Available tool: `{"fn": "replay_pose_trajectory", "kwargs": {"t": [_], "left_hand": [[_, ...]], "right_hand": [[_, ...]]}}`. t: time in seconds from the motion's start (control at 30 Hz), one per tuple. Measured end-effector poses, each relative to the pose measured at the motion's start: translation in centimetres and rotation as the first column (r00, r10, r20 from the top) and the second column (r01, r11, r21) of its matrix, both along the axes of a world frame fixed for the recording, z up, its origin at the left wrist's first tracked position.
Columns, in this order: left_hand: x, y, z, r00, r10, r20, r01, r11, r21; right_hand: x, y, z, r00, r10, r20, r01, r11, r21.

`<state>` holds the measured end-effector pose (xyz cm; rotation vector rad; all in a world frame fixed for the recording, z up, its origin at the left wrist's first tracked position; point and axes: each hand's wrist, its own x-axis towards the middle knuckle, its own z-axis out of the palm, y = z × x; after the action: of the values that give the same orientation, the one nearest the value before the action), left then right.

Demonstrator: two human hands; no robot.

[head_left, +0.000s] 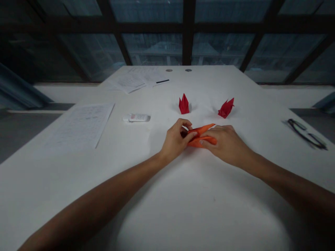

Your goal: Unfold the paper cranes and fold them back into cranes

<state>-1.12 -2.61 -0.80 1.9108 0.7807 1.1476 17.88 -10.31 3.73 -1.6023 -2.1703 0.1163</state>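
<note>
A partly folded sheet of orange origami paper (196, 142) is held just above or on the white table, between my two hands. My left hand (179, 135) pinches its left end, thumb on the inner side and fingers curled behind. On the right part of the paper, my right hand (222, 141) is closed, its thumb and fingers pressing a fold. Some of the paper is hidden by the fingers. Just beyond the hands stand two folded red paper figures, one red figure (184, 104) straight ahead and another red figure (226, 108) farther right, both pointed like cranes.
On the white table (183, 202), a white tube (136, 118) lies left of my hands. Printed sheets (81, 125) lie at left, with more papers (136, 79) and a black pen (162, 81) farther back. Glasses (306, 134) rest at right. Two small round discs sit near the far edge.
</note>
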Motion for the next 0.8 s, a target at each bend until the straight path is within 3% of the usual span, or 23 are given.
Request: {"fn": "replay_pose_trajectory", "kwargs": {"t": [0.13,0.27,0.43,0.57,0.8], "left_hand": [[-0.1,0.0,0.2,0.998,0.002,0.068,0.003,0.998,-0.065],[-0.1,0.0,0.3,0.997,-0.006,0.072,0.01,0.998,-0.055],[-0.1,0.0,0.3,0.999,-0.012,0.046,0.014,1.0,-0.028],[-0.1,0.3,0.2,0.996,0.001,0.085,0.005,0.997,-0.076],[-0.3,0.9,0.2,0.987,0.052,0.152,-0.036,0.994,-0.103]], "right_hand": [[0.2,0.1,0.3,0.986,-0.056,-0.155,0.044,0.996,-0.08],[0.2,0.1,0.8,0.941,-0.063,-0.332,0.009,0.987,-0.162],[0.1,0.0,0.8,0.924,-0.027,-0.38,-0.028,0.99,-0.139],[0.2,-0.2,1.0,0.938,0.035,-0.344,-0.068,0.994,-0.083],[0.0,-0.9,1.0,0.992,0.117,-0.047,-0.109,0.984,0.138]]}}
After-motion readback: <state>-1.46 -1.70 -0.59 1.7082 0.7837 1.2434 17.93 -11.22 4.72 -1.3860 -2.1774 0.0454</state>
